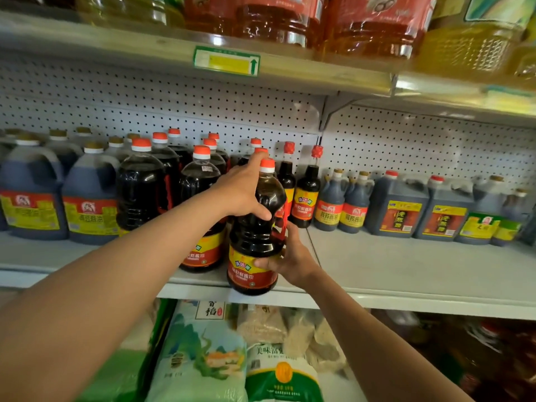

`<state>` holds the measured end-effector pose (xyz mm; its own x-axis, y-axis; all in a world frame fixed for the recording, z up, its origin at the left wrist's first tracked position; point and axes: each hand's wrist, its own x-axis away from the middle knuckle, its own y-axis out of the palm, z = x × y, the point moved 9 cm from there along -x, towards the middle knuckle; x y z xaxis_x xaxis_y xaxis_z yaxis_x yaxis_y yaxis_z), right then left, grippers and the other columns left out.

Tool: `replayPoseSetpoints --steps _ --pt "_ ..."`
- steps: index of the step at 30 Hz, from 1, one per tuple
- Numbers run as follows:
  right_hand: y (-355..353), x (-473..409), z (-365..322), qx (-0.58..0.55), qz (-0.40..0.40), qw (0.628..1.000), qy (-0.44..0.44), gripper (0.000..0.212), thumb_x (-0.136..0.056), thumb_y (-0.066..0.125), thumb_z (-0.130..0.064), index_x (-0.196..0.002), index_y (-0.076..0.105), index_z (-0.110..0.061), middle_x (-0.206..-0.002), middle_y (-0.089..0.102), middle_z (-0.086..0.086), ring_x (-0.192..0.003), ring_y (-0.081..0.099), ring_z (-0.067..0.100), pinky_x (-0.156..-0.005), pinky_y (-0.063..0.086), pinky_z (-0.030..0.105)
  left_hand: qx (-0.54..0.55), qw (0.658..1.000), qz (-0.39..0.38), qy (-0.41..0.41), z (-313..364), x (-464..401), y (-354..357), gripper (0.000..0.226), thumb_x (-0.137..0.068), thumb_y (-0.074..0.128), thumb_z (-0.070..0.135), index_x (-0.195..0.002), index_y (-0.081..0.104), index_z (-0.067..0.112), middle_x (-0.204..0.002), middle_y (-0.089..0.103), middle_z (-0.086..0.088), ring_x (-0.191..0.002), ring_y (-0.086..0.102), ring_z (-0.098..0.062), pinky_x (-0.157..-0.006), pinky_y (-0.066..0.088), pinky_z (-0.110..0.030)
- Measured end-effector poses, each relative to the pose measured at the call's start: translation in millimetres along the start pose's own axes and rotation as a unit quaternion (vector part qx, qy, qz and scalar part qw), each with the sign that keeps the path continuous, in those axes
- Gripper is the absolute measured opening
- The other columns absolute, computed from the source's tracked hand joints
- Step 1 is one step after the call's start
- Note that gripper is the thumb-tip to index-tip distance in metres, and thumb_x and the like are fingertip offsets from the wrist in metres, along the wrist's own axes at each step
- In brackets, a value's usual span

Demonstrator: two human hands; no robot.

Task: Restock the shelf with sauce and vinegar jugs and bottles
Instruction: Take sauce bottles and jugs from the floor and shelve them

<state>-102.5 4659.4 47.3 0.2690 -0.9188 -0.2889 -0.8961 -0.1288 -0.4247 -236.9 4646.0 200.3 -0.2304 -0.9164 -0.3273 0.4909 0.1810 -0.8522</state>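
Observation:
A big dark sauce bottle [255, 227] with an orange cap and a red and yellow label stands at the front edge of the white middle shelf [406, 274]. My left hand [243, 190] grips its shoulder just below the neck. My right hand [290, 256] holds its lower body at the label from the right side. Just left of it, partly behind my left arm, is a matching bottle [200, 204], with more orange-capped bottles [142, 184] further left and behind.
Blue-grey jugs [90, 198] with yellow labels fill the shelf's left. Two slim bottles [306, 195], small jugs [342, 204] and square vinegar jugs [397, 207] line the back right, with bare shelf in front. Oil jugs [374, 21] sit above, rice bags [200, 358] below.

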Motion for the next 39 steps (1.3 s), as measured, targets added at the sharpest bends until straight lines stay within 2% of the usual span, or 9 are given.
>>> replayPoseSetpoints --steps 7,9,12,16,22,26,30,34,39 --pt "2 -17 9 0.019 -0.008 1.000 0.003 0.101 -0.069 0.091 -0.028 -0.140 0.020 -0.036 -0.119 0.046 -0.035 -0.101 0.049 -0.026 -0.072 0.043 -0.001 -0.043 0.999 0.012 -0.001 -5 -12 -3 0.127 -0.056 0.095 0.037 -0.150 0.010 0.034 -0.144 0.045 -0.017 -0.133 0.044 -0.036 -0.101 0.041 -0.046" --pt "3 -23 9 0.019 -0.014 1.000 0.004 0.103 -0.070 0.091 -0.028 -0.143 0.018 -0.031 -0.120 0.046 -0.034 -0.105 0.050 -0.018 -0.075 0.044 0.000 -0.051 0.999 0.018 0.000 -7 -15 -3 0.126 -0.056 0.095 0.038 -0.151 0.011 0.033 -0.147 0.044 -0.016 -0.135 0.042 -0.036 -0.101 0.040 -0.045" --pt "5 -33 10 0.018 -0.017 1.000 0.007 0.108 -0.071 0.090 -0.027 -0.148 0.015 -0.028 -0.121 0.044 -0.033 -0.117 0.049 0.000 -0.091 0.044 0.018 -0.062 0.998 0.028 0.000 -12 -22 -3 0.125 -0.057 0.095 0.038 -0.151 0.012 0.032 -0.151 0.040 -0.016 -0.140 0.036 -0.036 -0.107 0.035 -0.047" --pt "10 -49 10 0.023 -0.030 0.999 0.006 0.110 -0.074 0.088 -0.020 -0.151 0.010 -0.029 -0.124 0.042 -0.032 -0.117 0.048 -0.004 -0.099 0.044 0.024 -0.085 0.996 0.028 -0.011 -22 -34 -3 0.128 -0.059 0.093 0.041 -0.152 0.007 0.033 -0.155 0.034 -0.016 -0.145 0.026 -0.034 -0.113 0.029 -0.049" --pt "7 -62 15 0.023 -0.036 0.999 0.008 0.107 -0.074 0.089 -0.020 -0.149 0.013 -0.026 -0.140 0.048 -0.011 -0.133 0.043 0.012 -0.111 0.044 0.044 -0.095 0.995 0.019 -0.009 -25 -52 0 0.126 -0.060 0.092 0.042 -0.153 0.007 0.030 -0.159 0.029 -0.013 -0.148 0.021 -0.035 -0.117 0.022 -0.051" --pt "7 -62 20 0.023 -0.033 0.999 0.023 0.105 -0.074 0.088 -0.020 -0.149 0.014 -0.027 -0.127 0.047 -0.027 -0.123 0.047 0.005 -0.106 0.047 0.038 -0.099 0.995 0.026 -0.007 -27 -52 0 0.126 -0.060 0.092 0.043 -0.152 0.007 0.032 -0.160 0.025 -0.017 -0.148 0.019 -0.038 -0.118 0.020 -0.051" --pt "9 -54 17 0.042 -0.025 0.999 0.025 0.106 -0.076 0.087 -0.022 -0.152 0.014 -0.027 -0.128 0.047 -0.029 -0.114 0.050 -0.013 -0.089 0.047 0.012 -0.106 0.993 0.047 -0.009 -27 -47 3 0.132 -0.061 0.092 0.043 -0.155 -0.001 0.033 -0.164 0.010 -0.021 -0.151 0.006 -0.038 -0.121 0.008 -0.049" --pt "11 -39 8 0.069 0.005 0.996 0.047 0.099 -0.080 0.084 -0.030 -0.154 0.018 -0.022 -0.147 0.049 0.001 -0.136 0.047 0.024 -0.108 0.044 0.040 -0.097 0.992 0.081 -0.014 -22 -33 4 0.138 -0.065 0.090 0.040 -0.156 -0.013 0.029 -0.164 0.012 -0.016 -0.152 0.002 -0.034 -0.120 0.005 -0.050" --pt "-6 -13 -17 0.126 0.061 0.989 0.054 0.093 -0.082 0.083 -0.026 -0.152 0.022 -0.018 -0.145 0.050 0.002 -0.135 0.047 0.027 -0.106 0.044 0.038 -0.085 0.988 0.126 -0.009 -18 -10 4 0.135 -0.069 0.087 0.041 -0.156 -0.016 0.029 -0.164 0.020 -0.009 -0.153 0.005 -0.031 -0.121 0.008 -0.049"
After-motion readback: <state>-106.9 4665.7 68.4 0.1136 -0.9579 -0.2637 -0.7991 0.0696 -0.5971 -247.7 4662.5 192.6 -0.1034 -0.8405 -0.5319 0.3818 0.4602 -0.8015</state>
